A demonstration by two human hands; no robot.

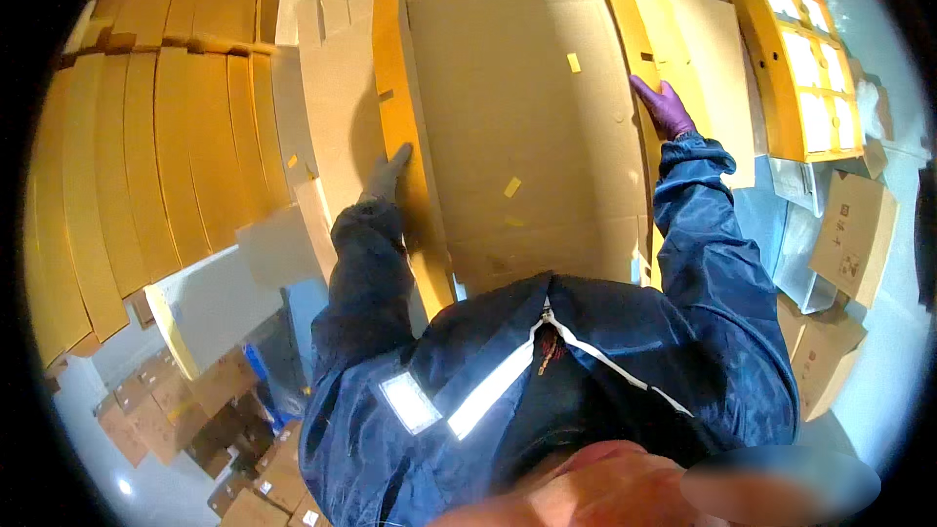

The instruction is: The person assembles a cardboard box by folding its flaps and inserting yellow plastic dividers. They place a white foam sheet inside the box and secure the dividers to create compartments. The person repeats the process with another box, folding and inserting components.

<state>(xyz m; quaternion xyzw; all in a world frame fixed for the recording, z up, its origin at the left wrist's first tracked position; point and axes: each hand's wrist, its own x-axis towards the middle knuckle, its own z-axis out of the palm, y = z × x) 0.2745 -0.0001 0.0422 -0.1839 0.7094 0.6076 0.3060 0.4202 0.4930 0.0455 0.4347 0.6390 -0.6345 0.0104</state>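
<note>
A large brown cardboard sheet (498,88) lies in front of me, with two long raised cardboard flaps along its sides. My left hand (387,176), in a shaded glove, rests against the outer side of the left flap (392,49), fingers stretched out. On the other side, my right hand (668,111) wears a purple glove. Its thumb and fingers are spread, and the fingertips touch the right flap (622,10). Small yellow pieces, one of them a yellow scrap (512,187), lie on the sheet between the flaps.
Tall rows of folded cardboard (146,156) stand at the left. A yellow-framed cabinet with white panels (800,63) is at the far right, with a carton (851,237) nearer me. More brown boxes (161,395) sit on the floor at the lower left.
</note>
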